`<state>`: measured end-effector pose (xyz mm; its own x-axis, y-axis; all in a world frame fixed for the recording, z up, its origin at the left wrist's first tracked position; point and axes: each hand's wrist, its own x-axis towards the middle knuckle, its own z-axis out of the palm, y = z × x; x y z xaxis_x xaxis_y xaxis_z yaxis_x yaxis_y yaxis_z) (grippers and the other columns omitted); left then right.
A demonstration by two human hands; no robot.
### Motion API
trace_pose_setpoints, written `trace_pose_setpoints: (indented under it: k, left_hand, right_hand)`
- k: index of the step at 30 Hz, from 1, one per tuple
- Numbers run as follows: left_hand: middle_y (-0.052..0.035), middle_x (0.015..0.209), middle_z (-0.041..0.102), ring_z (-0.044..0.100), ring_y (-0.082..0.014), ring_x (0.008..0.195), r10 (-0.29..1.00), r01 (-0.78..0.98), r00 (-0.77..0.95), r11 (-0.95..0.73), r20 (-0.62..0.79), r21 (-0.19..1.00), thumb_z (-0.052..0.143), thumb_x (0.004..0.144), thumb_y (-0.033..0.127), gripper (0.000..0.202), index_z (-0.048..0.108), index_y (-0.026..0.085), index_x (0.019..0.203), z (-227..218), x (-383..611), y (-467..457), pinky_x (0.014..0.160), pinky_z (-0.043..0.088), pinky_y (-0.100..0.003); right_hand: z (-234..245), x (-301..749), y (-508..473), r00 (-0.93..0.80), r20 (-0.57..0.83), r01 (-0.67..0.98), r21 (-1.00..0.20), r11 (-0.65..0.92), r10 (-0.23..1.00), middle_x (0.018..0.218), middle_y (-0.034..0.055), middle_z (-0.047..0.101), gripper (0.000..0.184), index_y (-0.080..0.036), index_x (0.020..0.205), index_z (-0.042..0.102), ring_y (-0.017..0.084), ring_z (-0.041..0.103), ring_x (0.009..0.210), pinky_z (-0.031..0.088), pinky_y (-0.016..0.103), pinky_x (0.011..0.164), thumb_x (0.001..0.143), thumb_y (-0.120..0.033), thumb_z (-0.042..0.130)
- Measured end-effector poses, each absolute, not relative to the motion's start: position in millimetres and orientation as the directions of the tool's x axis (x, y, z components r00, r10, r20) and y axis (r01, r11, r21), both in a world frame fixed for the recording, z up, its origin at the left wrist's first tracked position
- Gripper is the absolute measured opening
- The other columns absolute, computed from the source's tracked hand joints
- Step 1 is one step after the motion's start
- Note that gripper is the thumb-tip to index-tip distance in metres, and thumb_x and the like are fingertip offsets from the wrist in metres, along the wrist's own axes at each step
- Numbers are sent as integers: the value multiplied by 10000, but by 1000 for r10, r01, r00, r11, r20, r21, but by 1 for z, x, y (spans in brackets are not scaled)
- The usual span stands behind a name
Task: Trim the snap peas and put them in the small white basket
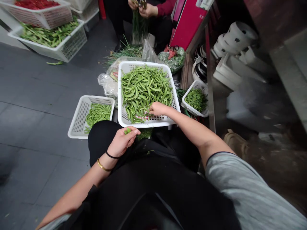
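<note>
A white plastic basket (176,99) stands before my knees, heaped with green pea pods (144,86). My right hand (158,109) reaches into its near right part, fingers bent and pressed to the pods; what lies between the fingertips is hidden. Just below the basket's near rim, my left hand (123,139) is closed around a few pea pods (127,130), whose green ends show above the fingers. Left of my knee sits a smaller white basket (78,119) with a lower pile of pea pods (98,114).
A small basket of leafy greens (195,98) stands at the right beside a metal shelf edge (211,95). Opposite me, a co-worker's hands (147,10) hold long green stalks. Stacked baskets (69,49) are at the far left. Plastic bags (107,83) lie behind the big basket.
</note>
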<state>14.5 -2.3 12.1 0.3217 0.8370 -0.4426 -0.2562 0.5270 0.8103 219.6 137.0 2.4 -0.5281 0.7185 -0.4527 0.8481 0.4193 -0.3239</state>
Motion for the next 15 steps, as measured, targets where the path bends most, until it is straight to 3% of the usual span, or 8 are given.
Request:
trace_pose_setpoints:
  k: [2,5,8,11,13,15]
  left_hand:
    - [54,500,472,298,-24,378,877,-190,243,461,-414,867,738,707,354,353,647,99,934,11,19,-2,362,188,-164]
    - [24,594,557,361,-30,411,911,-132,228,378,-343,916,770,665,324,398,666,114,986,8,29,-1,371,240,-171]
    - [45,505,500,336,-28,394,919,-164,213,367,-331,915,780,651,287,293,678,101,853,8,33,-1,366,224,-171]
    - [52,469,486,292,-21,360,900,-276,191,432,-391,859,780,650,274,265,647,99,799,9,31,-1,344,174,-169]
    - [42,483,512,290,-16,344,886,-328,210,462,-413,824,784,642,270,269,626,99,776,10,30,-2,335,154,-165]
    - [46,469,503,282,-10,328,878,-354,226,478,-422,804,787,637,284,276,601,100,727,9,30,-4,330,145,-160]
  right_hand:
    - [16,226,113,-585,-488,797,-495,347,648,605,34,649,231,-101,728,619,98,603,558,437,192,566,863,-262,523]
    - [26,227,70,-701,-508,596,-803,19,501,565,-13,615,226,-123,748,592,93,602,504,464,188,523,838,-328,560]
    - [24,222,34,-653,-459,478,-867,-143,603,587,-9,610,233,-116,747,597,91,595,488,473,199,511,848,-318,540]
    - [20,221,13,-537,-218,500,-860,99,815,661,15,634,228,-121,847,642,97,605,574,478,219,591,896,-268,475]
    - [19,222,4,-567,18,537,-750,386,823,735,45,651,220,-132,905,653,121,605,683,471,244,669,908,-264,478]
    - [20,221,-2,-625,156,565,-585,582,765,775,72,640,246,-128,900,645,139,580,729,450,253,676,925,-290,461]
